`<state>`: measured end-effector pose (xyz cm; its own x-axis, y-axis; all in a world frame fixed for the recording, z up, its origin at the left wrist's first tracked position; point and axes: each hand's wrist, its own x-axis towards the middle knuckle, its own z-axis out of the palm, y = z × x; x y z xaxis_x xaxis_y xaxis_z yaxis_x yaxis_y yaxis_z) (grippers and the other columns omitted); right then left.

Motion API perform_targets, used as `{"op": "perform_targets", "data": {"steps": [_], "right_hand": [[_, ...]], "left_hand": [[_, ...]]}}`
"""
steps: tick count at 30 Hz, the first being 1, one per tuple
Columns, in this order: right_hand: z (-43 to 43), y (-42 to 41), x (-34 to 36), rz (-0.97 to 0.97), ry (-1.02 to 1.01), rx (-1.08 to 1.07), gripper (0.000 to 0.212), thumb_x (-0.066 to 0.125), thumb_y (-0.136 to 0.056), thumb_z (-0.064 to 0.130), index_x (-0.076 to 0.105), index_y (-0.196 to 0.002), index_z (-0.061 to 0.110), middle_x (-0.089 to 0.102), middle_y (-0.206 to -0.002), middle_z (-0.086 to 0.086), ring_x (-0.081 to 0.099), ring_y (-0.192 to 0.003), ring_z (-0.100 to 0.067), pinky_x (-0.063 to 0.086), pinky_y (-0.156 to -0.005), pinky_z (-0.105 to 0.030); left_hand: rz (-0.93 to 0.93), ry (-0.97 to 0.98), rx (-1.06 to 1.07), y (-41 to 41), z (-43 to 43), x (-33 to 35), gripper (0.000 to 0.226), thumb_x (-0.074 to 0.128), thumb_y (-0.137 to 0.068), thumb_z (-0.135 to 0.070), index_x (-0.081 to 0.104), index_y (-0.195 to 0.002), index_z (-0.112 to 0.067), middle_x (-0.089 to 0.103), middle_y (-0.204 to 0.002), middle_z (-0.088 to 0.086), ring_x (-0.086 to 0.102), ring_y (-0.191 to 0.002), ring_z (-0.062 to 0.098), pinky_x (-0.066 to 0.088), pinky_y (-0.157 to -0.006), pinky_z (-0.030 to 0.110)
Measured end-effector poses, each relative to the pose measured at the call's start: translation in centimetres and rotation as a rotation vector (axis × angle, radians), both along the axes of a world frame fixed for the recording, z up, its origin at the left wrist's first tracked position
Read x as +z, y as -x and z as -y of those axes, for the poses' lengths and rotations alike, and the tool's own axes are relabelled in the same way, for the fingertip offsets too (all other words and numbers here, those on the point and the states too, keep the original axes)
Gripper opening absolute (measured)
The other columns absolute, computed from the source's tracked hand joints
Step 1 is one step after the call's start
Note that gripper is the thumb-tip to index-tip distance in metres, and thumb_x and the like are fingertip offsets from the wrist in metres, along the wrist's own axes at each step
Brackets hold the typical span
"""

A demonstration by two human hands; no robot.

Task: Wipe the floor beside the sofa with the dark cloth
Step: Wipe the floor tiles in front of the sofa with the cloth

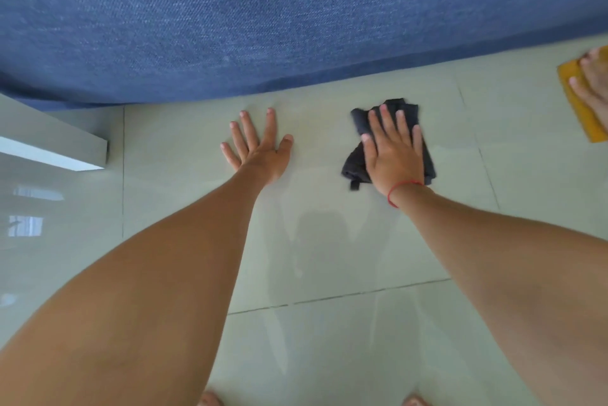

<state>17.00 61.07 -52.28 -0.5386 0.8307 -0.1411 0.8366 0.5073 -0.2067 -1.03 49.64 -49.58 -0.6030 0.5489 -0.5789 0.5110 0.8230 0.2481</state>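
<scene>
A crumpled dark grey cloth (362, 124) lies on the pale tiled floor (329, 241) just in front of the blue fabric sofa (263, 17). My right hand (393, 150) presses flat on top of the cloth with fingers spread, covering its middle; a red string circles that wrist. To the cloth's left, my left hand (260, 145) rests palm down on the bare tile, fingers apart and holding nothing. Both forearms reach forward from the bottom of the view.
Another person's hand (592, 76) rests on a yellow cloth (580, 103) at the right edge. A white furniture edge (65, 145) juts in from the left. My toes (210, 400) show at the bottom. Glossy tiles with grout lines stretch toward me.
</scene>
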Motion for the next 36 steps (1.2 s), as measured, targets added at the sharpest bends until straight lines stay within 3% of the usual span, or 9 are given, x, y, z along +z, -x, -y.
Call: {"op": "perform_targets", "data": {"steps": [5,10,15,20,24,27,30,33,36], "right_hand": [[-1.3,3.1,-0.3,-0.001,-0.008,-0.143,0.050,0.022,-0.100,0.042,0.020,-0.150,0.033,0.011,-0.161,0.005,0.002,-0.149,-0.028,-0.003,-0.117,-0.056],[0.9,7.4,0.0,0.016,-0.002,-0.015,0.051,0.024,-0.099,0.046,0.020,-0.149,0.037,0.008,-0.162,0.003,-0.003,-0.147,-0.036,-0.007,-0.113,-0.062],[7.3,10.5,0.0,-0.042,0.006,0.233,0.050,0.030,-0.098,0.043,0.032,-0.146,0.031,0.020,-0.160,0.003,0.009,-0.147,-0.035,-0.002,-0.115,-0.060],[9.2,7.1,-0.2,-0.070,-0.024,0.366,0.051,0.029,-0.095,0.039,0.044,-0.141,0.025,0.037,-0.153,0.003,0.027,-0.144,-0.031,0.015,-0.116,-0.055],[9.5,3.8,-0.4,-0.070,-0.047,0.225,0.051,0.028,-0.095,0.036,0.044,-0.142,0.022,0.037,-0.153,0.003,0.029,-0.144,-0.025,0.016,-0.118,-0.046],[7.7,2.9,-0.4,-0.030,-0.040,0.065,0.054,0.021,-0.096,0.040,0.034,-0.146,0.024,0.028,-0.157,0.005,0.021,-0.146,-0.022,0.011,-0.119,-0.044],[5.9,3.8,-0.5,-0.004,-0.024,-0.078,0.051,0.023,-0.100,0.040,0.025,-0.149,0.029,0.018,-0.160,0.007,0.011,-0.149,-0.021,0.004,-0.120,-0.047],[5.2,6.2,-0.2,0.014,-0.001,-0.152,0.051,0.023,-0.099,0.041,0.018,-0.150,0.033,0.010,-0.161,0.005,0.000,-0.149,-0.027,-0.004,-0.117,-0.055],[5.0,8.8,0.2,0.046,0.019,-0.146,0.054,0.021,-0.099,0.043,0.013,-0.151,0.033,0.003,-0.162,0.000,-0.007,-0.147,-0.037,-0.008,-0.115,-0.061]], "left_hand": [[0.004,-0.039,0.005,0.1,0.0,-0.6,0.061,0.019,-0.099,-0.053,-0.014,-0.150,-0.045,-0.035,-0.156,-0.002,-0.032,-0.144,0.020,-0.020,-0.114,0.048],[-0.177,-0.287,0.135,1.1,2.8,-0.9,0.055,0.025,-0.101,-0.045,0.012,-0.154,-0.036,-0.003,-0.164,0.003,-0.005,-0.151,0.021,-0.003,-0.119,0.047],[-0.214,-0.131,0.169,3.5,5.9,-1.6,0.056,0.018,-0.101,-0.047,0.003,-0.154,-0.040,-0.012,-0.164,-0.003,-0.012,-0.151,0.019,-0.008,-0.118,0.054],[-0.216,-0.136,0.157,3.2,6.3,-2.0,0.056,0.013,-0.100,-0.051,-0.002,-0.153,-0.041,-0.016,-0.163,-0.003,-0.015,-0.150,0.018,-0.011,-0.118,0.052],[-0.182,-0.101,0.145,3.6,6.3,-2.0,0.057,0.012,-0.099,-0.052,-0.005,-0.152,-0.043,-0.020,-0.162,-0.004,-0.018,-0.149,0.018,-0.013,-0.116,0.052],[-0.157,-0.094,0.147,3.9,6.3,-2.1,0.057,0.013,-0.099,-0.052,-0.005,-0.153,-0.043,-0.021,-0.161,-0.004,-0.019,-0.149,0.018,-0.014,-0.116,0.052],[-0.166,-0.154,0.156,3.7,6.5,-1.8,0.057,0.017,-0.100,-0.051,0.001,-0.154,-0.041,-0.015,-0.163,-0.003,-0.014,-0.150,0.018,-0.011,-0.117,0.051],[-0.290,-0.330,0.229,3.9,8.1,-1.6,0.056,0.025,-0.101,-0.047,0.014,-0.154,-0.035,0.001,-0.164,0.003,0.003,-0.151,0.021,0.000,-0.119,0.049],[-0.369,-0.267,0.267,4.6,11.0,-2.2,0.057,0.023,-0.100,-0.049,0.011,-0.154,-0.037,-0.002,-0.164,0.001,-0.004,-0.151,0.020,-0.007,-0.117,0.054]]}}
